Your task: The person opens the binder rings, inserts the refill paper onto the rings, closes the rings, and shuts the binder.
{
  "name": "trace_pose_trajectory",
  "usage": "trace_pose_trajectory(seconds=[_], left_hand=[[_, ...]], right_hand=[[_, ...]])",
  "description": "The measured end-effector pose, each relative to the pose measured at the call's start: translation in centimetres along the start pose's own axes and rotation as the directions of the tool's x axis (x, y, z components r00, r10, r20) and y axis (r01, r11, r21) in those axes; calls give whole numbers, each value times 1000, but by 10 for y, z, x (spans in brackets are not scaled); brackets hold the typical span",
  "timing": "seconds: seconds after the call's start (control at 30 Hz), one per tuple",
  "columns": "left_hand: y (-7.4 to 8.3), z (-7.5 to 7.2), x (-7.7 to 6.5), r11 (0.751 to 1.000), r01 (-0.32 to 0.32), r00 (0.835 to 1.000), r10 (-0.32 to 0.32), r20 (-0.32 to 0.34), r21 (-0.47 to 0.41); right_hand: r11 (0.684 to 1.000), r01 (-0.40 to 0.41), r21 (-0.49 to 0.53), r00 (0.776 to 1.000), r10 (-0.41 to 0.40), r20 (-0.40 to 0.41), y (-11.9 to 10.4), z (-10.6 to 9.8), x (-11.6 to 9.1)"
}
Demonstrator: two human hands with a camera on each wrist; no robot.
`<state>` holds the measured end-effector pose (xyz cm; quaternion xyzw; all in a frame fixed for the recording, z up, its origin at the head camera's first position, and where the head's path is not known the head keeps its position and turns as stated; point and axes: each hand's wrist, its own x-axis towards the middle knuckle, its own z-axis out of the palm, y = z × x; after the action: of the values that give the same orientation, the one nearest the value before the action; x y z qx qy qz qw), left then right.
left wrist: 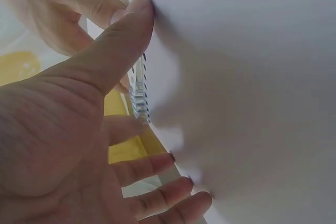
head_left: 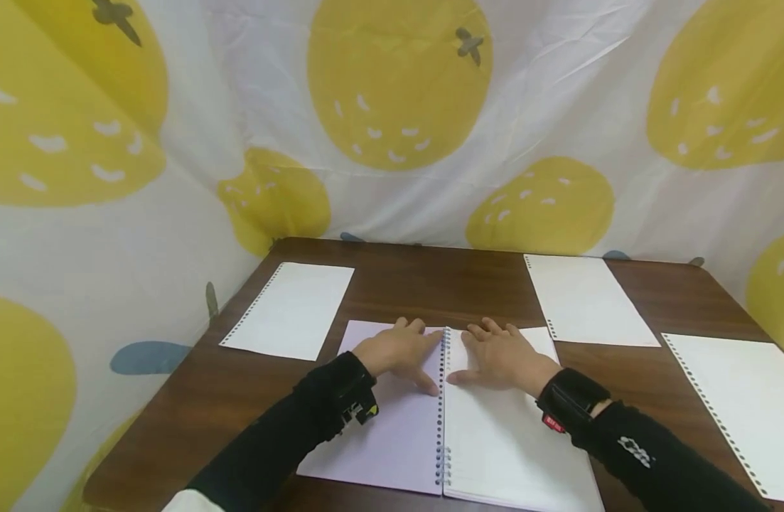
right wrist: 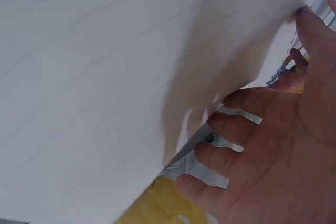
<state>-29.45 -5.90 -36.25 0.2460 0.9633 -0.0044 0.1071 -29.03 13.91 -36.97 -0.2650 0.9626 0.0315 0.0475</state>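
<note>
Two hands rest on a spread ring notebook

The notebook (head_left: 454, 427) lies spread on the table (head_left: 417, 284), at its near side, in front of the person. Its left side shows a pale purple sheet (head_left: 366, 451), and its right side shows a white page (head_left: 516, 455). Between them runs a row of small holes, with pale binding rings (head_left: 447, 455) visible in one group near the top and another near the bottom.

The left hand (head_left: 404, 352) rests on the purple sheet, and the right hand (head_left: 499, 359) rests on the white page, both in the upper part and close to the binding. Each hand is released: the fingers are extended and apart, grasping nothing. In both wrist views, the thumb is near the binding and the other fingertips are at the page's edge. Black sleeves (head_left: 257, 448) cover the forearms.

Around the notebook lie three loose white sheets, each with holes along its left edge: the left sheet (head_left: 292, 309), well apart from the others; the far right sheet (head_left: 586, 299), just beside the notebook's upper right corner; and the near right sheet (head_left: 740, 412). Behind the table hangs a white cloth (head_left: 558, 85) with big yellow fruits printed on it.
</note>
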Motion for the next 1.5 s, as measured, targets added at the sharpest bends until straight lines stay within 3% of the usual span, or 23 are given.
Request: trace_pose_trajectory(seconds=[0.1,0.3,0.57,0.77,0.87,0.93,1.07,1.13,1.3,1.4,1.5], left_hand=[[0,-1,0,1000,-4,1000,4,5,-6],[0,2,0,1000,-21,999,21,25,7],[0,-3,-3,999,-31,1000,31,7,14],[-1,-4,-1,999,-31,1000,31,4,9],[-4,-4,1,999,-43,999,43,11,-23],[-8,-6,4,997,-44,999,44,7,-66],[-14,-11,15,986,-54,995,40,-89,-157],[-15,-13,23,979,-70,986,39,-160,-193],[-13,-9,43,955,-108,961,30,-274,-276],[-11,-6,50,945,-103,957,9,-291,-311],[-11,-4,54,939,-86,956,-16,-294,-333]], right_hand=[[1000,1,-2,1000,-1,-10,0,-2,-1],[995,98,14,990,-96,-107,-2,9,0],[1000,-19,11,999,20,-41,-9,4,6],[999,-38,5,999,38,5,-10,-3,4],[999,-30,11,999,30,-29,-8,-2,4],[1000,-11,13,994,12,-108,-5,0,6],[997,49,64,947,-26,-319,0,1,16],[987,71,141,928,-13,-372,2,-1,22],[925,35,379,945,93,-313,2,-5,34],[909,2,417,953,125,-277,0,-5,39],[919,-8,393,949,131,-288,-3,-5,43]])
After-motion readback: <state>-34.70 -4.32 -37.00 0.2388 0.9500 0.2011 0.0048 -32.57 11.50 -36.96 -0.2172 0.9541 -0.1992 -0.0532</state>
